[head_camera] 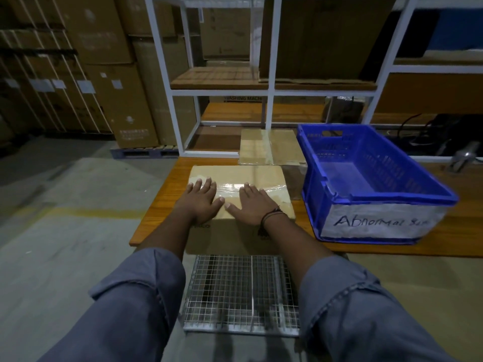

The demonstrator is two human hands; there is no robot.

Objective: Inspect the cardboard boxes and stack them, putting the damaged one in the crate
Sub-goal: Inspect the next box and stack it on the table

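A taped cardboard box (235,176) stands on the wooden table (159,205), near its front edge. My left hand (201,199) and my right hand (252,205) both lie flat on the box's top, fingers spread, palms down. A second cardboard box (269,147), lower and taped down the middle, sits behind it on the table. To the right stands a blue plastic crate (379,194) with a white label reading "Abnormal"; nothing lies inside it.
A white metal shelf frame (271,92) rises at the back of the table. Large cartons (104,74) are stacked on a pallet at the left. A wire-mesh rack (240,293) stands below the table's front edge. Cables lie at the far right.
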